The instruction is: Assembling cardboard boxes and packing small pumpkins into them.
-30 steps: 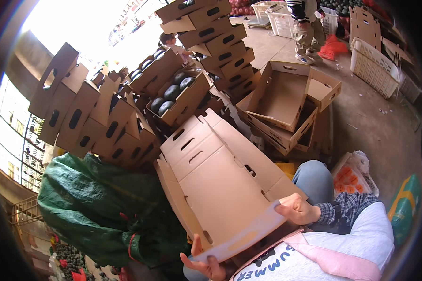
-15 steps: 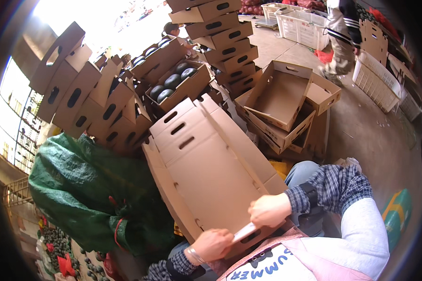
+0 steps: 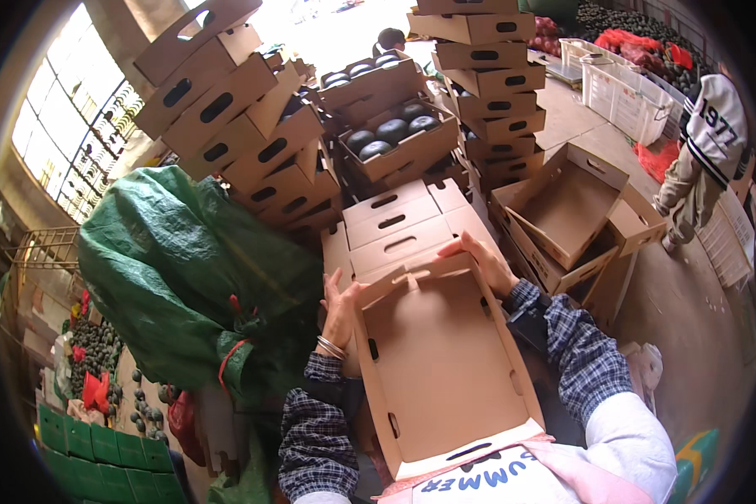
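A brown cardboard tray [image 3: 445, 361] with raised walls lies in front of me, its near end against my apron. My left hand [image 3: 338, 312] is at its far left corner, fingers stretched and apart, thumb by the rim. At the far right corner my right hand [image 3: 489, 262] rests with its fingers extended over the end wall. A small tab sticks up at the middle of that far wall. Beyond and beneath the tray lies flat slotted cardboard [image 3: 403, 224], partly covered by it.
Boxes of dark round squash-like produce [image 3: 392, 131] stand ahead between tall stacks of cardboard trays [image 3: 218, 107] [image 3: 500, 107]. Loose empty trays [image 3: 567, 206] lie to the right. A green tarp-covered heap [image 3: 185, 269] is at left. A person [image 3: 704, 143] stands beyond, near white crates [image 3: 626, 97].
My hands have moved from the near end of the cardboard to its far corners. The near end and sides now stand up as walls. My view has shifted, and the person appears farther right.
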The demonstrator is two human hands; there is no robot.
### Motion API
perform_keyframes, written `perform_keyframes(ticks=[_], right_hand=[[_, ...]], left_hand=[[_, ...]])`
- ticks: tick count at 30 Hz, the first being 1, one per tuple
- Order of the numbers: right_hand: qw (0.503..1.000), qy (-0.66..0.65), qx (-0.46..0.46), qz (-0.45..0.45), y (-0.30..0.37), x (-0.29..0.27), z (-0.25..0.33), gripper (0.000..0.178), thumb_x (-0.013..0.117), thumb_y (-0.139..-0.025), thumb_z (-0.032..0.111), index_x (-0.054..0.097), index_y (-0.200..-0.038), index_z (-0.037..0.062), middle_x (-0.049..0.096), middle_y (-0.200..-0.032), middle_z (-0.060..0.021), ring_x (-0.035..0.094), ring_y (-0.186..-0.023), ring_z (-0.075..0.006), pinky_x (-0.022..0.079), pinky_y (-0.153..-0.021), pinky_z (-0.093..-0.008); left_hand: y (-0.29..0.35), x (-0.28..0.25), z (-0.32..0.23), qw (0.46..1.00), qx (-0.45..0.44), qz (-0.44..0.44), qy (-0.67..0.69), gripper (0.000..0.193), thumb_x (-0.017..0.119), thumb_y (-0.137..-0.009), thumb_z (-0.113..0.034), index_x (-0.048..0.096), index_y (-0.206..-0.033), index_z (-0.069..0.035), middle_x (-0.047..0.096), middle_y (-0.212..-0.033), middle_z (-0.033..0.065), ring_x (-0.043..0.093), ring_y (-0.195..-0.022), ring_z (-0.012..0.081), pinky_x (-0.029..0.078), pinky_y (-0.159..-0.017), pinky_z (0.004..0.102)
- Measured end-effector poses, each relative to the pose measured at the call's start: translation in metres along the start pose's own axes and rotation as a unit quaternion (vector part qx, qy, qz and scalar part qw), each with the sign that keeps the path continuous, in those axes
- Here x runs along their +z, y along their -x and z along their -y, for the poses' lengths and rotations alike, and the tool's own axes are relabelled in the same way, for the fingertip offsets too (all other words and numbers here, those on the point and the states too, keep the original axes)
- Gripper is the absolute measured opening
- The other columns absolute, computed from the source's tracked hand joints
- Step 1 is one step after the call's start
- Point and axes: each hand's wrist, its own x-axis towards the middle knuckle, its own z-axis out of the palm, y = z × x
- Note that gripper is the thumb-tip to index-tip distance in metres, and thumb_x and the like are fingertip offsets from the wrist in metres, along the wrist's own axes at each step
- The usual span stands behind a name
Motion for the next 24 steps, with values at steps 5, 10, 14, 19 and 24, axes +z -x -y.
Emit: perform_keyframes(ticks=[5, 10, 14, 19, 24], right_hand=[[0.992, -0.109, -0.011, -0.065, -0.004, 0.005, -0.007, 0.026, 0.045, -0.101, 0.025, 0.052, -0.115, 0.0035, 0.065, -0.095, -0.0083, 0.058, -0.096, -0.0143, 0.044, -0.092, -0.0285], [0.963, -0.129, -0.116, -0.206, -0.015, 0.032, -0.007, 0.052, 0.057, -0.094, 0.009, 0.029, -0.138, 0.0073, 0.052, -0.116, -0.0076, 0.049, -0.109, -0.0144, 0.038, -0.099, -0.0294], [0.975, -0.166, -0.127, 0.075, 0.007, -0.012, 0.001, 0.042, 0.037, -0.104, 0.034, 0.056, -0.122, 0.0002, 0.057, -0.118, -0.0123, 0.046, -0.119, -0.0208, 0.035, -0.104, -0.0370], [0.970, -0.074, -0.027, 0.232, 0.000, -0.039, 0.033, 0.019, 0.059, -0.090, 0.020, 0.064, -0.095, 0.0023, 0.058, -0.109, -0.0122, 0.051, -0.113, -0.0234, 0.037, -0.101, -0.0364], [0.952, 0.112, 0.052, 0.281, 0.010, -0.042, 0.069, 0.056, 0.076, -0.082, 0.025, 0.053, -0.128, 0.0023, 0.051, -0.128, -0.0097, 0.049, -0.119, -0.0188, 0.041, -0.102, -0.0364]], left_hand=[[0.000, -0.004, -0.022, 0.992, 0.071, 0.008, 0.108, 0.018, 0.059, -0.093, -0.017, 0.068, -0.105, -0.006, 0.042, -0.140, 0.0207, 0.046, -0.127, 0.0230, 0.037, -0.105, 0.0336], [-0.002, -0.001, -0.034, 0.925, 0.049, -0.080, 0.368, 0.032, 0.070, -0.080, 0.004, 0.059, -0.109, -0.005, 0.058, -0.111, 0.0085, 0.059, -0.097, 0.0143, 0.046, -0.083, 0.0225], [-0.001, -0.047, -0.033, 0.949, 0.272, 0.130, 0.089, 0.029, 0.072, -0.085, -0.010, 0.063, -0.111, -0.002, 0.059, -0.114, 0.0084, 0.057, -0.108, 0.0203, 0.045, -0.093, 0.0333], [-0.001, -0.075, -0.043, 0.906, 0.109, 0.361, 0.194, 0.038, 0.072, -0.085, -0.028, 0.066, -0.115, -0.006, 0.054, -0.123, 0.0123, 0.050, -0.120, 0.0235, 0.042, -0.099, 0.0398], [-0.006, -0.081, -0.096, 0.889, 0.004, 0.450, 0.085, 0.030, 0.079, -0.078, -0.013, 0.065, -0.103, -0.005, 0.043, -0.133, 0.0117, 0.049, -0.121, 0.0254, 0.048, -0.095, 0.0392]])
